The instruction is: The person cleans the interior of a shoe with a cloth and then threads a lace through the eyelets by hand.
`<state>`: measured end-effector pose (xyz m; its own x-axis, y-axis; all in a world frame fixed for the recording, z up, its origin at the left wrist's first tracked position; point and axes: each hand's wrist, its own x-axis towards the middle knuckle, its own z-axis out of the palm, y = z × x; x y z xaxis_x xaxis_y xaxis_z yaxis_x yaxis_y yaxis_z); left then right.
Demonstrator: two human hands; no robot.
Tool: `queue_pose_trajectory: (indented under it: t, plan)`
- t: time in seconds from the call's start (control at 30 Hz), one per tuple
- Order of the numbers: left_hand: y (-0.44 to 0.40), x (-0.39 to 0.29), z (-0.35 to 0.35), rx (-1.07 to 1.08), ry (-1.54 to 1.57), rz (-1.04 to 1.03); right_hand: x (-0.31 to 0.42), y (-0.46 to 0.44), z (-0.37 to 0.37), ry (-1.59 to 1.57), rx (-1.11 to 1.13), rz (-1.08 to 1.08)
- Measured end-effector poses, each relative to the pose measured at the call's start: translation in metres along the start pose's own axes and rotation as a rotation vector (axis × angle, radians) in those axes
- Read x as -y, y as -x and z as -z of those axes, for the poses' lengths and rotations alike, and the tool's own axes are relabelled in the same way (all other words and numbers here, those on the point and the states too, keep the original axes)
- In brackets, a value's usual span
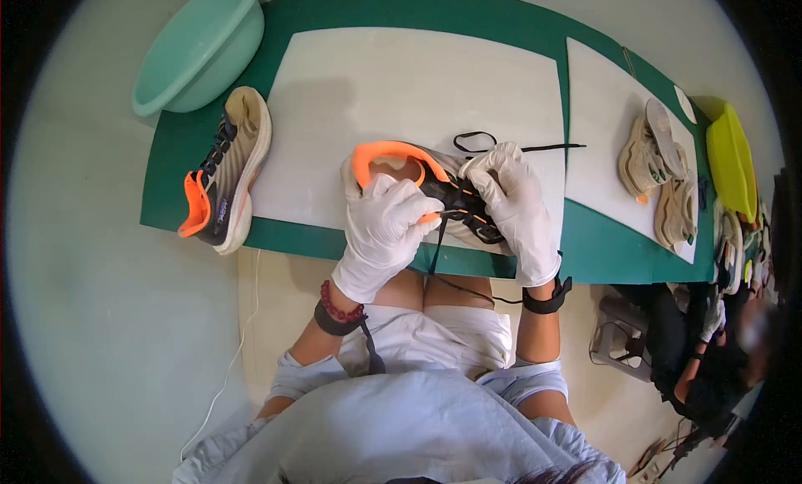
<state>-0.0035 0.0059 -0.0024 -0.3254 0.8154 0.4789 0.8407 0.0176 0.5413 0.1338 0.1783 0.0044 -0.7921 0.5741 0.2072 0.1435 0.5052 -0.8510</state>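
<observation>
A black and grey sneaker [433, 188] with an orange collar lies on the white board in front of me, toe pointing right. My left hand [388, 221], in a white glove, is closed with its fingertips on the orange-trimmed eyelet edge at the near side of the shoe. My right hand [514, 202], also gloved, has its fingers pinched over the far row of eyelets, where they appear to grip the black shoelace. One end of the shoelace [551, 146] loops out on the board beyond my right hand. Another end hangs down over the table edge.
A matching sneaker [225, 171] lies at the left on the green table [501, 12], near a light green basin [200, 50]. At the right, pale shoes [643, 162] rest on another white board [589, 179]. A yellow basin [733, 162] and a person in dark clothes [697, 354] are farther right.
</observation>
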Motion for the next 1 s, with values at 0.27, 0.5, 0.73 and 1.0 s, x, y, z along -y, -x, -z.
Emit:
queue_pose_trajectory:
  t: [0.27,0.5,0.73,1.0]
  plan:
    - [0.001,0.001,-0.002,-0.009,0.012,-0.004,-0.002,0.001,-0.002,-0.036,-0.010,-0.018]
    - [0.002,0.001,0.000,0.000,-0.002,0.002,-0.010,0.001,-0.004,-0.073,-0.003,-0.038]
    - [0.001,0.000,-0.001,0.000,-0.015,0.006,-0.009,-0.001,-0.004,-0.066,0.019,-0.059]
    - [0.002,0.001,-0.001,0.014,0.010,0.009,-0.008,0.000,-0.003,-0.012,0.006,-0.034]
